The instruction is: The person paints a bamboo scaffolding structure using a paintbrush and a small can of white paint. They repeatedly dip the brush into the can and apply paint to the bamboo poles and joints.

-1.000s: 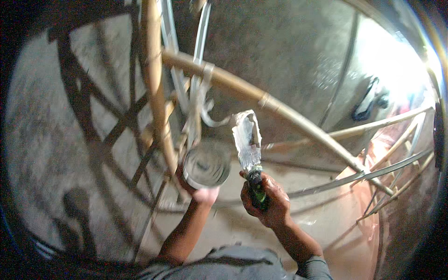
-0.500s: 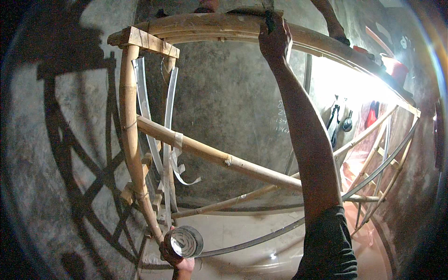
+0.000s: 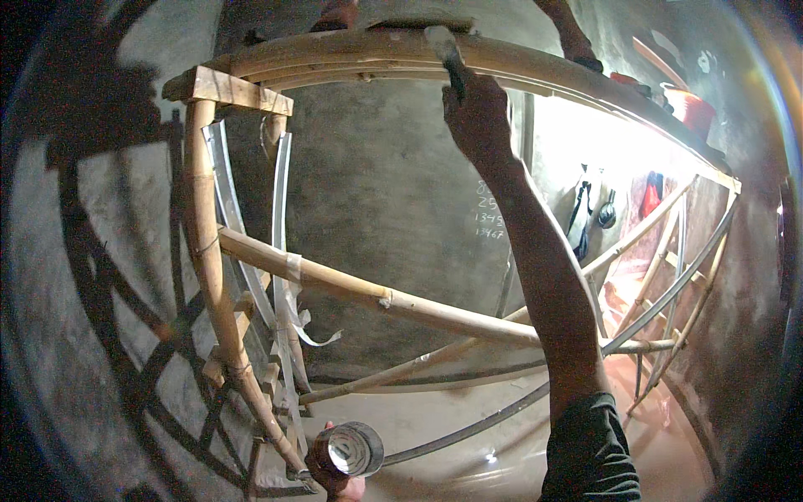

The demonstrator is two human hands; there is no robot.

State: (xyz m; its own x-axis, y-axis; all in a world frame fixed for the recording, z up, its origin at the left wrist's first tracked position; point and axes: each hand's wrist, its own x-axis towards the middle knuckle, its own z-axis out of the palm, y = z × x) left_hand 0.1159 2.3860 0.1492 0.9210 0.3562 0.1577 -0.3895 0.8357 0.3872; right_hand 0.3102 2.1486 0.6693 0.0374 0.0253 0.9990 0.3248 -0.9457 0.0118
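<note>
My right hand (image 3: 478,113) is raised high, its fingers closed on a dark-handled tool (image 3: 452,65) with a pale, flat tip; whether it is a putty knife or a brush I cannot tell. The tip lies in front of the thick bamboo pole (image 3: 368,52) across the top of a scaffold. Low on the left, my left hand (image 3: 330,477) grips a small round tub (image 3: 350,449), dark outside and smeared white inside. The tub is tilted, so its inside shows. Beside it stands the lower end of a bamboo upright (image 3: 224,335).
A slanting bamboo brace (image 3: 401,305) crosses before the grey wall (image 3: 393,184). Pale metal strips (image 3: 281,192) hang at the left. On the platform rest a red bucket (image 3: 690,109) and another person's limb (image 3: 577,42). Bags (image 3: 581,213) hang near a bright light.
My right hand has come down and slightly left, bringing the tool's pale tip into view. My left hand and the tub have shifted right and slightly down. The whole view has also shifted.
</note>
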